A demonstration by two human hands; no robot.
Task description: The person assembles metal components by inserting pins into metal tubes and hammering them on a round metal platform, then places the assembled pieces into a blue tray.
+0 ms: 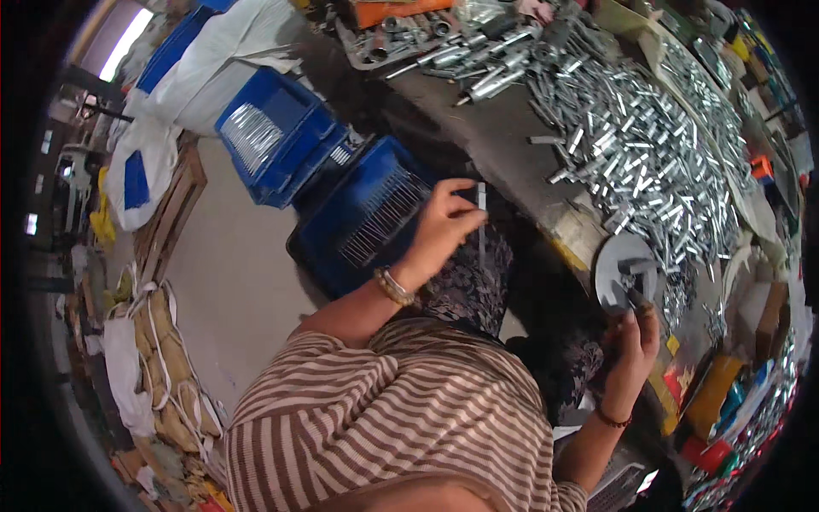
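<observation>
My left hand (448, 222) is raised over my lap, thumb and fingers pinched on a slim silvery metal rod (481, 196) that stands nearly upright. Below that hand is a blue plastic bin (320, 247) with a row of thin metal rods (384, 218) laid side by side. At the rim of a round grey dish (607, 271), my right hand (633, 340) has its fingers closed; a small dark piece shows at the fingertips, too small to name. Several small metal bits (636, 267) lie in the dish.
A large heap of silvery metal pieces (631, 145) covers the bench (499, 128) to the right. Another blue bin (294, 107) holds stacked rods. White sacks (213, 64) and a wooden crate (175, 209) are at the left; sockets (392, 38) lie at the far edge.
</observation>
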